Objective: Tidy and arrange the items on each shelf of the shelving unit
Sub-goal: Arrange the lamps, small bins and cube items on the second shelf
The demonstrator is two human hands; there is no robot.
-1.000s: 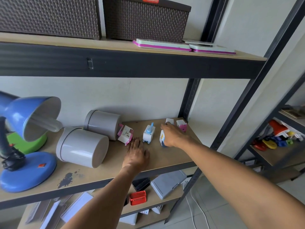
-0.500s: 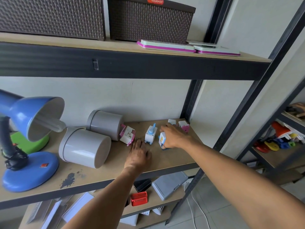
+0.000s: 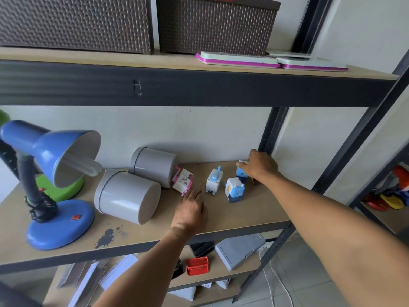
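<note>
The step in hand looks like lining up the little toys at the right end of the middle shelf (image 3: 254, 216). To do it well, I think each toy should be lifted and set down softly, standing up, in 1 neat row. They are small and light, so a quick shove could tip them or knock 1 off the edge.

The right hand (image 3: 261, 167) is far back by the black post (image 3: 273, 131). Its arm is stretched long across the shelf. Its fingers curl down onto a blue toy (image 3: 241, 175), and it looks like a hold, though the hand hides most of it. A bit of white peeks out at its fingertips; I cannot tell what that is.

The left hand (image 3: 191, 209) lies flat on the shelf with fingers spread a little. It holds nothing. Its fingertips are just beside the pink toy (image 3: 183, 181), which leans on a grey tub (image 3: 155, 169).

2 more toys stand between the hands: a white toy (image 3: 213, 181) and a boxy toy (image 3: 234, 189). They are near each other but not touching. A second tub (image 3: 127, 196) lies on its side by the blue lamp (image 3: 51, 185).
</note>
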